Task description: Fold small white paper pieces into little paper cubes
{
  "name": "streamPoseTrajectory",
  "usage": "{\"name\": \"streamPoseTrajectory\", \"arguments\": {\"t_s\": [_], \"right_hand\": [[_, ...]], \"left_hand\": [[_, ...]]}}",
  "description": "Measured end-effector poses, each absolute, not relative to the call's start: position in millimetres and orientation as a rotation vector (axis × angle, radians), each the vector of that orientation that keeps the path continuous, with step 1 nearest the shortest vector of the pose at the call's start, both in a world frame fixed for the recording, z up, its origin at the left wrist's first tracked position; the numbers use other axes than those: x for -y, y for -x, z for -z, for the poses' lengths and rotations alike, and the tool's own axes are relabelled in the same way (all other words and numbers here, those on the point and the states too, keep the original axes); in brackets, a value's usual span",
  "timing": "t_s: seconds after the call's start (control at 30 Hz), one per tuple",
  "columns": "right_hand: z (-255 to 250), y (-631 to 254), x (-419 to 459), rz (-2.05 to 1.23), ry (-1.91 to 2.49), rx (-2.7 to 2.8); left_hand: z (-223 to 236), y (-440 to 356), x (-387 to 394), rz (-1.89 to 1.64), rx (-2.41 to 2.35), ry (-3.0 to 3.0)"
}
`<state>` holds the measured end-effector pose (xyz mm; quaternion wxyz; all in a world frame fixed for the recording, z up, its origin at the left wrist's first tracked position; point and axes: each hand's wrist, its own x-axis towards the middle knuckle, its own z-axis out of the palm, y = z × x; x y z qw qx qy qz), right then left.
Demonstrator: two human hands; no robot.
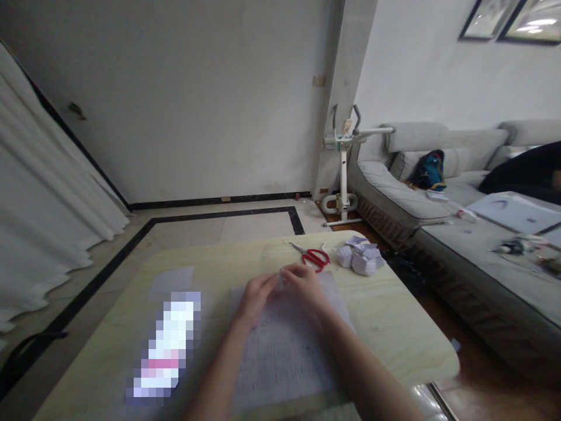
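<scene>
A sofa-lined living room, seen over a pale wood-grain table (394,327).
The room is bounded by a white wall (210,117), and its left side is hung with a white curtain (39,193). The right side is taken up by a light-grey sofa (381,187), on which a dark-clothed person (526,172) is partly seen; a white exercise machine (344,175) is stood beside it. On the table, a greyish sheet (280,362) is spread at the middle of the near side. Over its far part, the left hand (258,295) and right hand (304,286) are brought together, fingers bunched narrowly; whether anything is held cannot be told through the blur. A pixelated bright object (169,342) is placed left of the sheet, folded white papers (362,257) are clustered near the far right corner, and red-handled scissors (316,258) are laid just beyond the hands.
</scene>
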<state>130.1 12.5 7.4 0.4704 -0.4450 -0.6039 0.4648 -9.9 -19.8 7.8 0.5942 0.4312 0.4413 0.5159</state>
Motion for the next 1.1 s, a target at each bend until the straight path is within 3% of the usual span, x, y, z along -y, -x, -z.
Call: {"name": "streamPoseTrajectory", "arguments": {"t_s": [0.7,1.1], "right_hand": [[-7.8,-129.1,-10.1,-1.243,1.072,1.359],[-10.9,-130.1,-9.0,-1.145,1.108,1.504]], "left_hand": [[-0.9,12.8,17.2,-1.162,-1.042,-1.169],[0.5,12.6,15.9,-1.194,-1.152,-1.260]]}}
